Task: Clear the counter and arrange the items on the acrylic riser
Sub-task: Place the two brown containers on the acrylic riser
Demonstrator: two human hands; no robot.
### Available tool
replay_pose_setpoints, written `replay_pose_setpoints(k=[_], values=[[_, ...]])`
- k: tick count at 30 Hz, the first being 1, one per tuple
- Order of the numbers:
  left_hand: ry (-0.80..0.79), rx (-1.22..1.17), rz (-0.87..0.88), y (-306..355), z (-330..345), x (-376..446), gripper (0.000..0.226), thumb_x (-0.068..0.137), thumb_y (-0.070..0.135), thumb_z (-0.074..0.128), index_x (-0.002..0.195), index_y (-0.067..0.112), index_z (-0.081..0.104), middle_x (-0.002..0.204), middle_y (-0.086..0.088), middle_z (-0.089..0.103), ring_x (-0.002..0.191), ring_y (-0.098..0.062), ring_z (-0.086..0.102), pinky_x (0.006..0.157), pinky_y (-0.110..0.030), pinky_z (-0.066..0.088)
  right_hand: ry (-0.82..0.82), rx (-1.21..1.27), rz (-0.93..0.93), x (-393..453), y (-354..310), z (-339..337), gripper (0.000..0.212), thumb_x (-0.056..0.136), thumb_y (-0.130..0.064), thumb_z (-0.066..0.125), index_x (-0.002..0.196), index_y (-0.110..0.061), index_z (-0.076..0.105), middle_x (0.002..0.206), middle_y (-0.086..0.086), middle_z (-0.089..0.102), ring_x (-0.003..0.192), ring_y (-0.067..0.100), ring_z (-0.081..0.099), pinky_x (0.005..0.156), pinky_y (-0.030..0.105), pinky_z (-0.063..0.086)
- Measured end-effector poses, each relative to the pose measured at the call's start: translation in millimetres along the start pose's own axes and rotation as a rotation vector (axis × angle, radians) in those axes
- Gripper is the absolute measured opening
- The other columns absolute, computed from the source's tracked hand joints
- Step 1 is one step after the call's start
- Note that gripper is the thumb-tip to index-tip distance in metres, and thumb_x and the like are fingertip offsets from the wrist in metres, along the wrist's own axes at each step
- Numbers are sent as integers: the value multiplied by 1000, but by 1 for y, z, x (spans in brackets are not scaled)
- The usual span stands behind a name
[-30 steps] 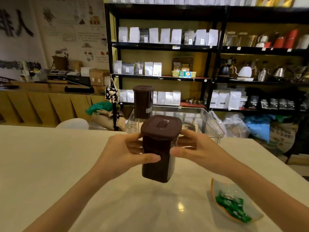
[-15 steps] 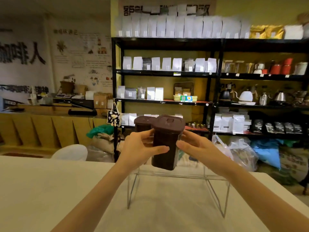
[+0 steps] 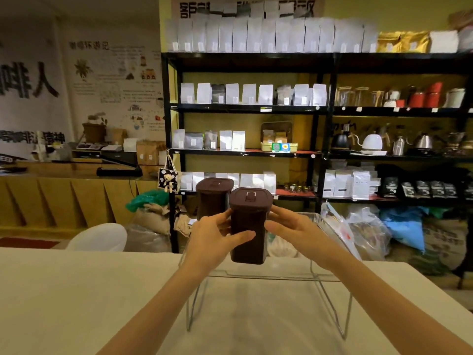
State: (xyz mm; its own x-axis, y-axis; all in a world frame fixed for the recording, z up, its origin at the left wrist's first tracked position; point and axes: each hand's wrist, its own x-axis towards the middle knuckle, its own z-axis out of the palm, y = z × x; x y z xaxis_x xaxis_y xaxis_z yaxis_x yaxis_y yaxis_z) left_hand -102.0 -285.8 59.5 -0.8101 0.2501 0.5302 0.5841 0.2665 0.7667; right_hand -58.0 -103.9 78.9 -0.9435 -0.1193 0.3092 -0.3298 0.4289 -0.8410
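Observation:
A dark brown lidded canister (image 3: 247,226) is held between my left hand (image 3: 215,237) and my right hand (image 3: 291,226), its base at or just above the top of the clear acrylic riser (image 3: 330,279). A second brown canister (image 3: 213,198) stands on the riser just behind and to the left, partly hidden by my left hand. The riser rests on the pale counter (image 3: 76,298) on thin bent legs.
Black shelving (image 3: 325,108) with white bags, kettles and jars fills the wall behind the counter. Sacks and plastic bags (image 3: 368,231) lie on the floor under it. A white chair back (image 3: 99,238) shows beyond the counter's far edge at left.
Both hands lifted the canister off the counter and carried it forward to the riser, beside the other canister. The view tilted up, so the dish with green packets left the frame.

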Motion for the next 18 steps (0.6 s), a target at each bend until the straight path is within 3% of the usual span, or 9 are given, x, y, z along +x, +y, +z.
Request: replay_pose_setpoints(k=[4, 7, 12, 18], values=[[13, 38, -7, 3, 5, 2, 45, 68, 29, 75, 111, 24, 63, 99, 4, 72, 91, -7, 65, 83, -27, 54, 95, -48, -13, 0, 3, -1, 41, 85, -32, 54, 125, -24, 48, 114, -6, 61, 107, 10, 56, 88, 20, 43], [16, 126, 0, 4, 6, 8, 45, 70, 32, 73, 112, 22, 62, 104, 1, 72, 90, -5, 62, 82, -23, 50, 156, -97, -20, 2, 3, 0, 35, 85, -32, 54, 119, -21, 53, 108, -5, 62, 102, 10, 58, 80, 15, 44], [23, 259, -10, 3, 10, 22, 44, 71, 36, 71, 111, 20, 63, 106, 0, 72, 80, 2, 53, 64, -6, 37, 200, -145, -11, 10, 6, 3, 37, 85, -32, 55, 119, -16, 54, 114, 2, 63, 104, 14, 58, 90, 27, 45], [-30, 368, -33, 8, 10, 37, 41, 73, 35, 70, 109, 14, 64, 105, -6, 72, 89, -13, 63, 71, -20, 44, 288, -240, -19, 16, 12, 8, 33, 87, -33, 51, 113, -14, 57, 109, 6, 66, 92, 11, 58, 79, 21, 43]])
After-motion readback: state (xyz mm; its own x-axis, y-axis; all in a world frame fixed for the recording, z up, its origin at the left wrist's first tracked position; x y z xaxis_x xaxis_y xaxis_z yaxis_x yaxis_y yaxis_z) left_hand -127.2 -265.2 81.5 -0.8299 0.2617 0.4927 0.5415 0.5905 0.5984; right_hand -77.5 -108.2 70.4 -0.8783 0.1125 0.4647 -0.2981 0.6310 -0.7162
